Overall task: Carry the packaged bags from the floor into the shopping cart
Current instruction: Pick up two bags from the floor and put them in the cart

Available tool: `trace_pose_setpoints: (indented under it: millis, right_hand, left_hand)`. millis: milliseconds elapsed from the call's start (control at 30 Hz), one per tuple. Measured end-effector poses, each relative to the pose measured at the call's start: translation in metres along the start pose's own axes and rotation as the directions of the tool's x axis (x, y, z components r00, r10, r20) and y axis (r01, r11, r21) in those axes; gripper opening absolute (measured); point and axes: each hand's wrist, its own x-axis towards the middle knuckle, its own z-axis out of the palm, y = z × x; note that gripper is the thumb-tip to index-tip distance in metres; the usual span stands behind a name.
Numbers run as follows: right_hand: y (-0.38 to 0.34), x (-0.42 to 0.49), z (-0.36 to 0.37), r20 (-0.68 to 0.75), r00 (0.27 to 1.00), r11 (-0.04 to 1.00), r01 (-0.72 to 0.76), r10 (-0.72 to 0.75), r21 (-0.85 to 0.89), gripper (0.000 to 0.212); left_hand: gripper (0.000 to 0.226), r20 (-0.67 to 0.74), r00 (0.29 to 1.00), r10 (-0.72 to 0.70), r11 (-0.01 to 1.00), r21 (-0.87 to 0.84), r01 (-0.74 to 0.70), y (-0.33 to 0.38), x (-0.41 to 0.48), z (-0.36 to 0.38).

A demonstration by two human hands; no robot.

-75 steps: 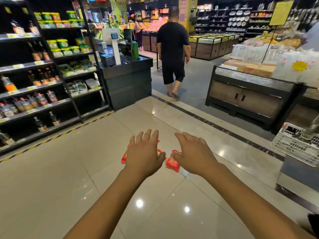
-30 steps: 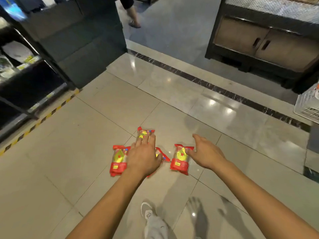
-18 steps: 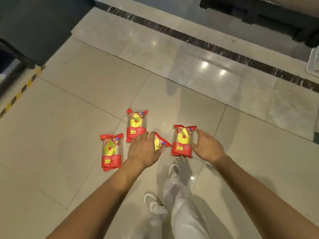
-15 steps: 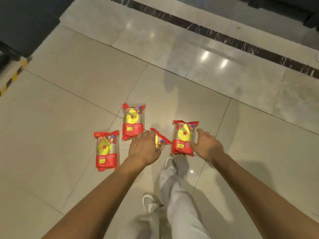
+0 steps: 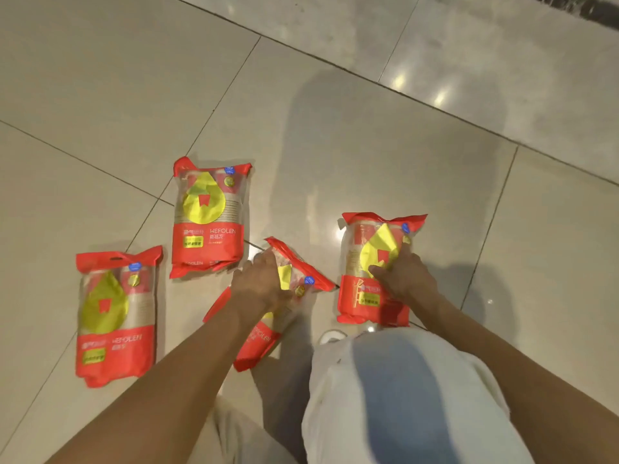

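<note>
Several red packaged bags with yellow drop-shaped labels lie on the tiled floor. My left hand (image 5: 258, 286) grips the middle bag (image 5: 296, 274), whose top end is tipped up off the floor. My right hand (image 5: 403, 276) grips the right bag (image 5: 371, 296), thumb pressed into its creased front. Two more bags lie flat and untouched: one at far left (image 5: 114, 316) and one beyond it in the middle (image 5: 209, 219). No shopping cart is in view.
My knee in pale trousers (image 5: 402, 396) fills the lower right, with a white shoe tip (image 5: 331, 336) just below the right bag. Glossy beige floor tiles (image 5: 335, 128) stretch all around; a dark marble strip (image 5: 596, 8) crosses the top right corner.
The view has dropped much closer to the floor. My left hand has closed on the middle bag and tilted it up; my right hand has moved onto the right bag's front.
</note>
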Motion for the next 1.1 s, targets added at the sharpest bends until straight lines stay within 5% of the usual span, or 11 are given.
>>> trace_pose_setpoints:
  millis: [200,300,433,567,733,933,1100]
  right_hand:
    - [0.033,0.055,0.028,-0.058,0.996,0.911,-0.033,0.062,0.410,0.101]
    - [0.040,0.062,0.033,0.024,0.991,0.820,-0.121,0.130,0.560,0.102]
    - [0.027,0.044,0.039,-0.032,0.993,0.831,-0.079,0.116,0.551,0.096]
    - [-0.003,-0.006,0.016,-0.193,0.981,0.883,0.093,-0.002,0.461,0.096]
    - [-0.067,-0.146,-0.124,-0.279,0.957,0.803,0.231,-0.083,0.550,0.083]
    - [-0.173,-0.356,-0.318,-0.391,0.884,0.725,0.443,-0.256,0.528,0.083]
    - [-0.259,-0.544,-0.430,-0.522,0.745,0.619,0.651,-0.414,0.439,0.084]
  left_hand:
    - [0.122,0.049,0.997,-0.058,0.971,-0.228,0.068,-0.036,0.057,0.035]
    - [0.104,0.087,0.992,-0.087,0.924,-0.366,0.113,-0.043,0.061,0.038]
    - [0.092,0.088,0.979,-0.184,0.816,-0.541,0.202,-0.050,0.046,0.054]
    - [0.080,-0.138,0.968,-0.208,0.735,-0.676,0.061,-0.048,0.012,0.036]
    - [0.071,-0.320,0.888,-0.331,0.505,-0.855,-0.119,-0.013,-0.147,-0.129]
    - [0.072,-0.485,0.774,-0.407,0.439,-0.847,-0.300,-0.002,-0.370,-0.333]
    - [0.087,-0.610,0.603,-0.515,0.418,-0.792,-0.444,-0.032,-0.562,-0.447]
